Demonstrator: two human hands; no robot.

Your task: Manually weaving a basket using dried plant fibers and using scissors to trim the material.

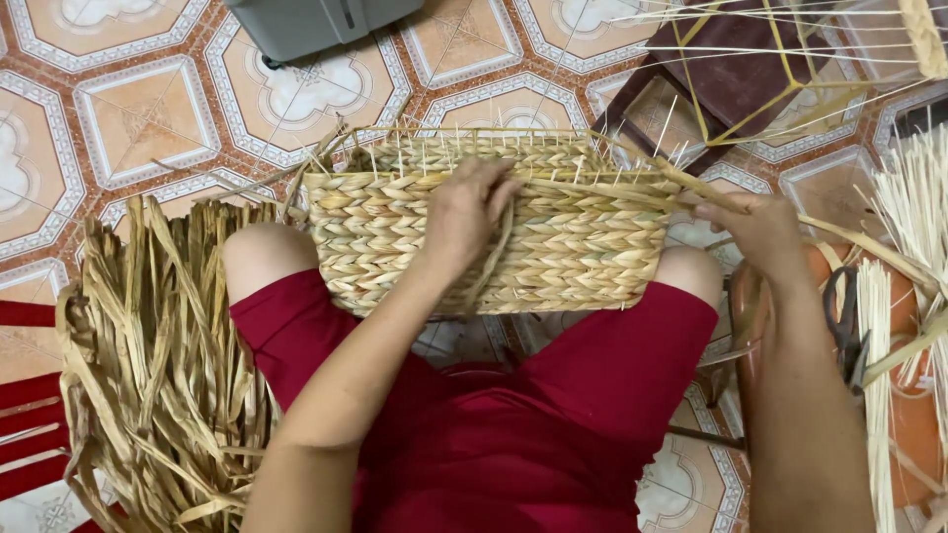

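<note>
A half-woven straw basket (553,247) rests across my knees, thin pale spokes sticking up along its top edge. My left hand (464,212) presses on the basket's upper front, fingers curled over a twisted fibre strand (583,188) running along the rim. My right hand (755,229) grips the same strand at the basket's right corner and holds it taut. I wear red shorts (553,415).
A heap of dried flat fibres (158,365) lies at my left. Thin pale reeds (913,217) and scissors (847,321) on an orange stool sit at my right. A brown wooden stool with a yellow wire frame (736,79) stands behind the basket; a grey box (311,25) is farther back.
</note>
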